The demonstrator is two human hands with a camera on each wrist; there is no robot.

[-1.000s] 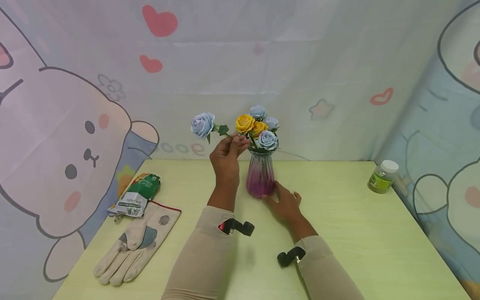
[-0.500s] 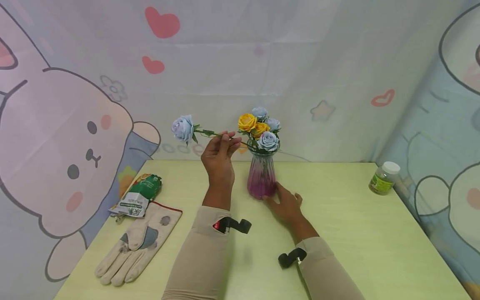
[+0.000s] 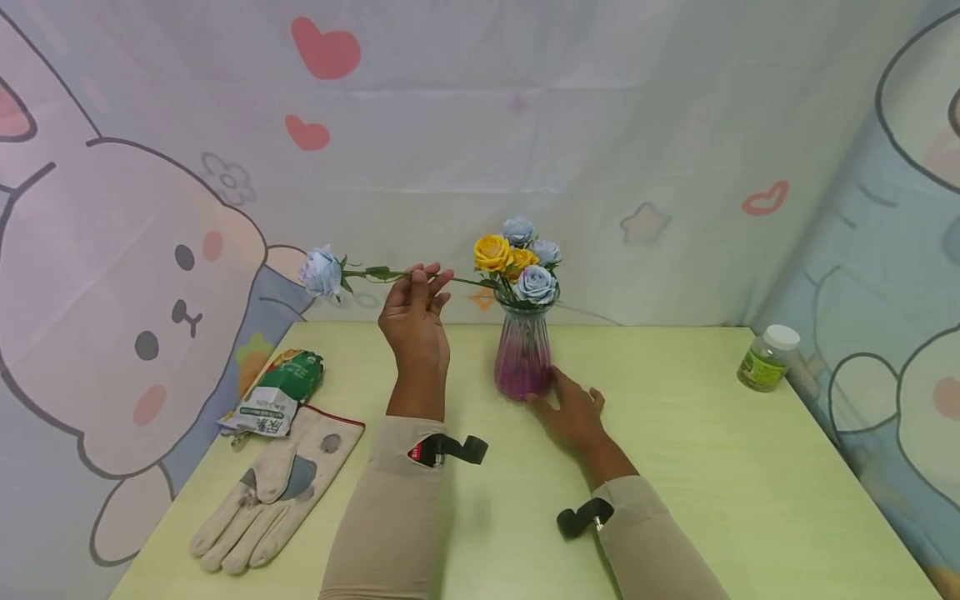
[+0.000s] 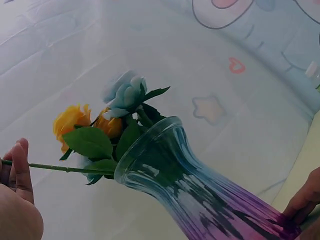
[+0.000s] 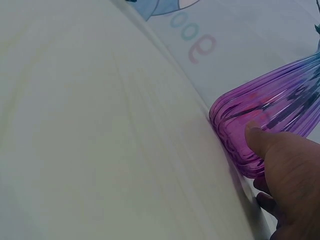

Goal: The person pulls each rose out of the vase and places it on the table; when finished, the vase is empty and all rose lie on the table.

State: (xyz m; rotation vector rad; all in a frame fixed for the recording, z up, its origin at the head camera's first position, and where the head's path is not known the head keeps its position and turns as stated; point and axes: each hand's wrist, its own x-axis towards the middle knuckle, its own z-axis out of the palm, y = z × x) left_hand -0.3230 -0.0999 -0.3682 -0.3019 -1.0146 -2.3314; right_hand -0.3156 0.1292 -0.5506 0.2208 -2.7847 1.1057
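Pale-blue rose is pinched by its stem in the left hand, thumb against fingers, and held nearly level, stem end at the rim of the glass vase. Vase is gripped low, upright on the table, between thumb and fingers of the right hand.

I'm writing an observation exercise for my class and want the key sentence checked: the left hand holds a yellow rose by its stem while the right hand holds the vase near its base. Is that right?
Not quite: the rose is pale blue, not yellow, as the head view shows. The left hand does hold it by its stem, while the right hand holds the vase near its base.
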